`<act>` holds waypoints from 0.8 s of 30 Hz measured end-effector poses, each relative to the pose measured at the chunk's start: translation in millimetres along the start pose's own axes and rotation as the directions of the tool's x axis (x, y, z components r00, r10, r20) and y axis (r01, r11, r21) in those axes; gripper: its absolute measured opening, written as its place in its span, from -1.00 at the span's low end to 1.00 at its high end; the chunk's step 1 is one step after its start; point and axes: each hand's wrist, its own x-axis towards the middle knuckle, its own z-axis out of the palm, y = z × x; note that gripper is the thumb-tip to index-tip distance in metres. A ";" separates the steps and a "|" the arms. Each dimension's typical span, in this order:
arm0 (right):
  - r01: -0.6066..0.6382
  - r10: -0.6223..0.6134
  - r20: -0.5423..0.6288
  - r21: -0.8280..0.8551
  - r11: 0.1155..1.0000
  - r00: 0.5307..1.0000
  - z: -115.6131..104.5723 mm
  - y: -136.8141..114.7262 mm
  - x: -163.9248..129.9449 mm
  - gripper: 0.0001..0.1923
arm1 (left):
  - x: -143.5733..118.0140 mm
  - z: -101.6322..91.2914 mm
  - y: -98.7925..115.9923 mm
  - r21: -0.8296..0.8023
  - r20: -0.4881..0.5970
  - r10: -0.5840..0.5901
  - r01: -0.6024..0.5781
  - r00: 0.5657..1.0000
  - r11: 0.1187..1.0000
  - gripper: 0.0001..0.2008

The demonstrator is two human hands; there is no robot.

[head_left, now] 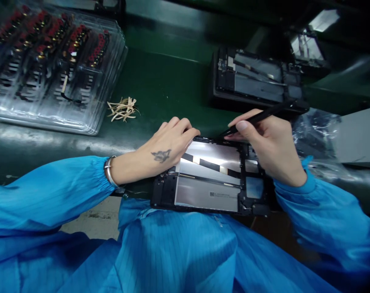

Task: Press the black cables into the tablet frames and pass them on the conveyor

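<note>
An opened tablet [207, 199] with a black frame and a silvery inner plate lies in front of me, close against my blue smock. My left hand [172, 142] rests over its far left corner, fingers bent around the edge; the fingertips are partly hidden. Between the thumb and fingers of my right hand [268, 138] is a slim black tool, by its shape a pair of tweezers [267, 113]. Its tip points down and left at the tablet's far edge; whether it touches is unclear. Black strips and a ribbon cable cross the silver plate.
Stacked clear plastic trays [90, 118] with small circuit parts stand at the left. Near them lies a small heap of pale strips [123, 109]. Behind my right hand sits a stack of similar opened tablets [258, 77], with crumpled clear plastic [317, 132] to its right.
</note>
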 end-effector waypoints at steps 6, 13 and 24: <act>-0.025 0.024 0.005 0.083 0.996 1.000 -1.0 4.3 -1.2 -0.68 | -1.2 -6.9 4.1 -0.016 0.018 0.007 -0.007 1.000 1.000 -0.60; 0.102 -0.096 0.061 -0.117 0.988 0.994 -0.1 -0.4 -3.7 -0.70 | 1.1 -1.4 0.0 -0.008 0.000 0.005 -0.005 1.000 1.000 -0.60; 0.120 -0.107 0.085 -0.175 0.977 0.991 -0.7 -1.0 -2.1 -0.69 | 1.8 -2.3 0.8 -0.004 0.006 0.006 -0.006 1.000 1.000 -0.58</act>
